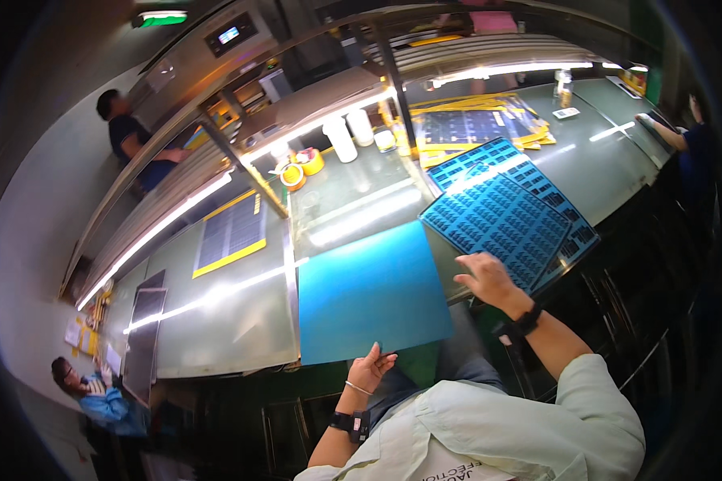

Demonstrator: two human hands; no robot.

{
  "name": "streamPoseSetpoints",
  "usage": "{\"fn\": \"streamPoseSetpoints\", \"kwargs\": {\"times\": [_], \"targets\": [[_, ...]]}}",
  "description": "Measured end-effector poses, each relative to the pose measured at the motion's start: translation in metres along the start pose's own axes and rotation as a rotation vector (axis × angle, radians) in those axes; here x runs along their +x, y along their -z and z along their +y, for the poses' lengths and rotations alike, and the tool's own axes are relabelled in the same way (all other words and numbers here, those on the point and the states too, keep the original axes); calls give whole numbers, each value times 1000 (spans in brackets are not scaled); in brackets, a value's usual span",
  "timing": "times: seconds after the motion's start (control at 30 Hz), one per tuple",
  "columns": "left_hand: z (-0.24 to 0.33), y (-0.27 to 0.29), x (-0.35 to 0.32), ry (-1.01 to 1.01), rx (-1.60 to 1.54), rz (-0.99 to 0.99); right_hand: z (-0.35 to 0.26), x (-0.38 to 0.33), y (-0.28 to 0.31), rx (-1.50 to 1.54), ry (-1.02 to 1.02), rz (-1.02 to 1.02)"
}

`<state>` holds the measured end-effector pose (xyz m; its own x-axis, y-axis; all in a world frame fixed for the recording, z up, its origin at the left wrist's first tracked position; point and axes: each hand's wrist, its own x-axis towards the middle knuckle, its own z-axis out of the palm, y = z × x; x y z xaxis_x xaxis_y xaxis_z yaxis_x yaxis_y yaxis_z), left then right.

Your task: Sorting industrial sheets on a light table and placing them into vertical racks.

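A plain blue sheet lies on the bench in front of me, its near edge reaching past the bench's front. My left hand pinches that near edge, thumb on top. To the right of the sheet, my right hand is raised with its fingers apart, holding nothing. Just beyond it are two overlapping blue patterned panels with dark printed shapes: the upper panel lies askew over the lower panel. Whether my right fingers touch the upper panel is unclear.
Yellow-edged dark sheets are stacked at the back right. Tape rolls and white cylinders stand below the shelf. A metal post rises from the bench. Another yellow-edged sheet lies left. Other people are at the left and right.
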<state>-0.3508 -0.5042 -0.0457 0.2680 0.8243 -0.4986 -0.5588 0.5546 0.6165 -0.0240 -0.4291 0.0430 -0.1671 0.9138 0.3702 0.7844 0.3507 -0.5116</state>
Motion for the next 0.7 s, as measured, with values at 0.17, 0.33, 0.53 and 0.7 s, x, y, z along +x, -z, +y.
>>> {"fn": "streamPoseSetpoints", "kwargs": {"times": [0.17,0.33,0.53,0.7], "targets": [[-4,-9,28,93,53,36,65,-80,48,-263,-1,-119],[-6,-19,32,113,92,84,73,-109,31,-453,64,-34],[23,-37,9,413,395,-29,56,-105,46,-402,75,-157],[59,-104,28,112,1324,-316,52,-101,55,-352,99,-264]]}}
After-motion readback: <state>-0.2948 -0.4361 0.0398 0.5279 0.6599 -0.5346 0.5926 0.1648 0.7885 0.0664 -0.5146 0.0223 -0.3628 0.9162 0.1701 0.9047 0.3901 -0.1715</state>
